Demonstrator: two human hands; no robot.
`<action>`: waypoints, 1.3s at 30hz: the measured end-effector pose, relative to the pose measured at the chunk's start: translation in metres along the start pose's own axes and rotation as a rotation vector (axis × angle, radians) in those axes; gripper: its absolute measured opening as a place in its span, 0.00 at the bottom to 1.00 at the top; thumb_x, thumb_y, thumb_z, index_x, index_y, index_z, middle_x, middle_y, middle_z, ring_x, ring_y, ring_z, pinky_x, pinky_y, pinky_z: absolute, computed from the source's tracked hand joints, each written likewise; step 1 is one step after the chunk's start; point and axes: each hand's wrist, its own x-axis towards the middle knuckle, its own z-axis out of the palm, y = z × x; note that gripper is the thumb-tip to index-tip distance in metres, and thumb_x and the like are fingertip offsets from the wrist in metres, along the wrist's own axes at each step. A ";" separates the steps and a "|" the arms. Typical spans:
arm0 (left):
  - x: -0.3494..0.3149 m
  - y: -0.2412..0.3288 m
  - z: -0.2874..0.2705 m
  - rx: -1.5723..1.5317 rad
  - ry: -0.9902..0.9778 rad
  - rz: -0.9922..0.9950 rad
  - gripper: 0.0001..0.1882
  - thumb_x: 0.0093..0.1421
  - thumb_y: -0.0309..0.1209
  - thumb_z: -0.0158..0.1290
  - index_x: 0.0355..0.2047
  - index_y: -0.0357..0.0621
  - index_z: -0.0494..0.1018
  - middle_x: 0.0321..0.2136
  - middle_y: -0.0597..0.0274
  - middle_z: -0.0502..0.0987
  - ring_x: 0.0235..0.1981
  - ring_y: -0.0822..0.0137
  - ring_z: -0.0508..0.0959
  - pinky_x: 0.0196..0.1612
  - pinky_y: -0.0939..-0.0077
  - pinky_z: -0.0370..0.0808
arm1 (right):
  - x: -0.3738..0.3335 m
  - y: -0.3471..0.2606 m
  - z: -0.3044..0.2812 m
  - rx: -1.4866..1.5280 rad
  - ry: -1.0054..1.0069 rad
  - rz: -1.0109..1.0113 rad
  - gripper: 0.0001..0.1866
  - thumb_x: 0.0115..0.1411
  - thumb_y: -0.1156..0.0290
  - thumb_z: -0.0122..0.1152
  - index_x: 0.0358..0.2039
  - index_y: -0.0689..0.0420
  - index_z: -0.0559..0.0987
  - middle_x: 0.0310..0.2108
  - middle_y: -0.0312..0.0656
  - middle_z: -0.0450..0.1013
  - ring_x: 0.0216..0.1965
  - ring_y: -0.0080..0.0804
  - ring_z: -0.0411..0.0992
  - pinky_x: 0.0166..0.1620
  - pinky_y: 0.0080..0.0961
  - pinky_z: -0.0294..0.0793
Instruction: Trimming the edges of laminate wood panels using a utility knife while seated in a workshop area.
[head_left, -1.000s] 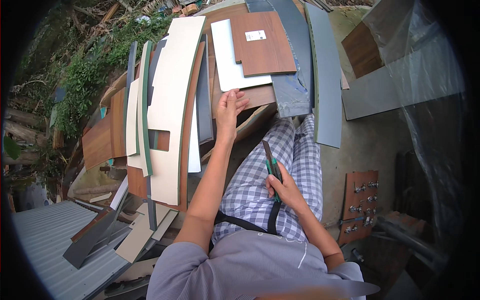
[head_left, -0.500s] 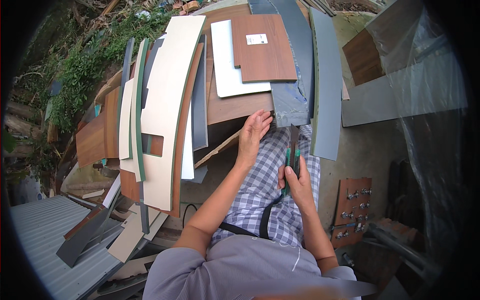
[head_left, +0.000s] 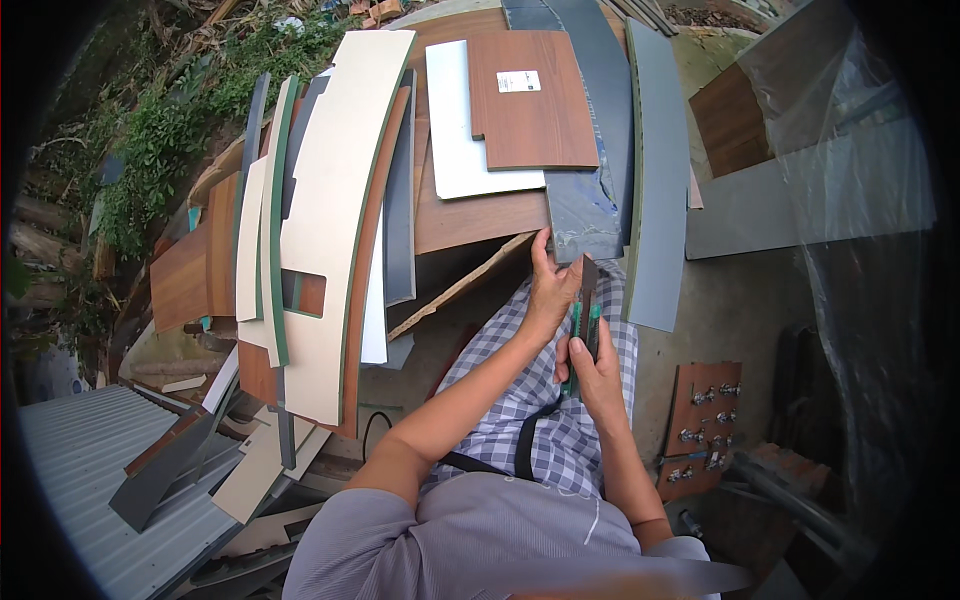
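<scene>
Green cutter (head_left: 593, 325) is clamped by the right hand (head_left: 598, 376); the left hand (head_left: 552, 296), its grip impossible to tell, could be cut if the nearby blade (head_left: 589, 279) is jolted.

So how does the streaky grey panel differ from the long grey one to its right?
The streaky grey panel looks smeared at its near end; the long grey panel looks plainer. A brown board overlaps the streaky grey panel, while the long grey panel lies uncovered. The left hand is at the streaky grey panel's near end; no hand is on the long grey panel. Both are grey.
</scene>
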 end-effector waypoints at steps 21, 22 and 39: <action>-0.007 0.002 0.034 -0.127 -0.481 -0.478 0.43 0.55 0.53 0.53 0.62 0.39 0.51 0.57 0.44 0.59 0.58 0.53 0.63 0.52 0.62 0.70 | 0.006 -0.009 -0.004 -0.005 0.017 -0.018 0.23 0.64 0.65 0.46 0.57 0.61 0.57 0.24 0.38 0.66 0.20 0.21 0.64 0.25 0.18 0.69; -0.007 0.002 0.037 -0.183 -0.528 -0.486 0.42 0.56 0.52 0.53 0.62 0.41 0.51 0.57 0.47 0.58 0.59 0.53 0.62 0.53 0.61 0.70 | 0.006 -0.010 -0.004 -0.023 0.027 -0.014 0.22 0.64 0.67 0.46 0.55 0.61 0.59 0.24 0.37 0.66 0.20 0.20 0.64 0.26 0.18 0.69; -0.008 -0.018 0.040 -0.015 -0.644 -0.164 0.34 0.59 0.38 0.51 0.61 0.40 0.51 0.56 0.50 0.60 0.59 0.59 0.60 0.50 0.66 0.72 | 0.000 -0.004 -0.007 -0.088 0.045 -0.022 0.18 0.64 0.70 0.46 0.52 0.62 0.62 0.24 0.36 0.67 0.21 0.21 0.65 0.25 0.18 0.67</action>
